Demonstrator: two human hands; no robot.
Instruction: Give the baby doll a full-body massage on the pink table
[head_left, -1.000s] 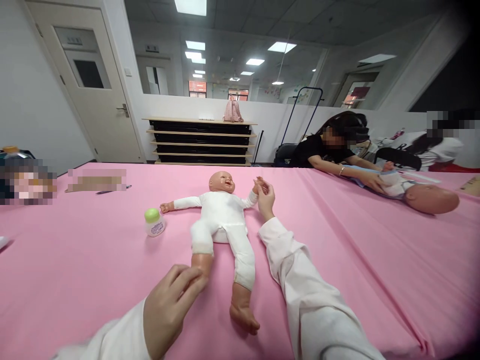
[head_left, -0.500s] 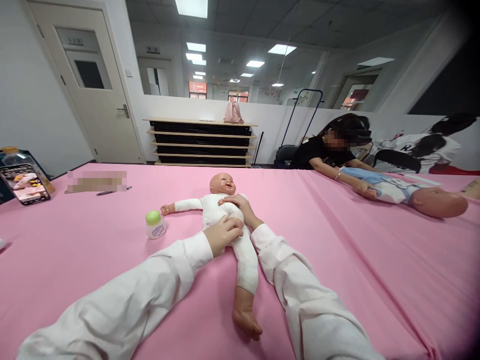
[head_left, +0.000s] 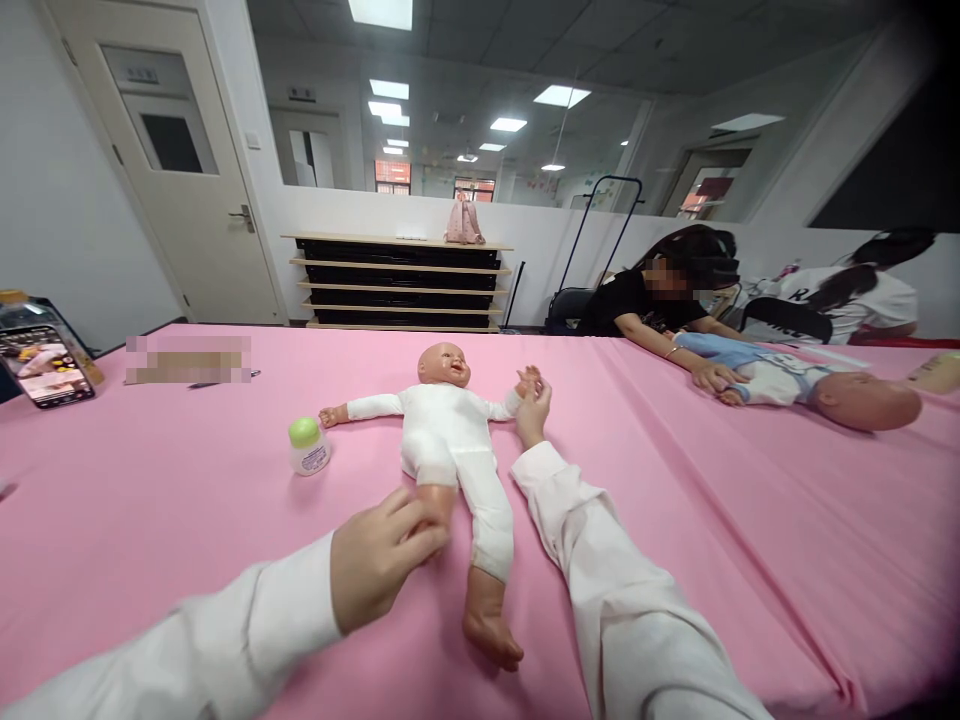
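A baby doll [head_left: 450, 425] with a white cloth body lies face up on the pink-covered table [head_left: 247, 540], its head away from me. My left hand [head_left: 386, 555] is closed around the doll's lower leg on the left side, near the foot, which my fingers hide. At the doll's forearm on the right side, my right hand [head_left: 533, 412] is closed, with the doll's small hand showing above my fingers. The doll's other arm stretches out to the left, and its other leg points toward me.
A small jar with a green lid [head_left: 308, 446] stands left of the doll. Farther left are a phone [head_left: 46, 366] and a pen [head_left: 223, 381]. To the right, a person in black [head_left: 645, 305] handles a second doll [head_left: 862, 400] in blue and white.
Both hands have left the doll's middle. My left hand has come toward me with the leg, which now extends downward; my right hand has moved right, carrying the doll's arm outward.
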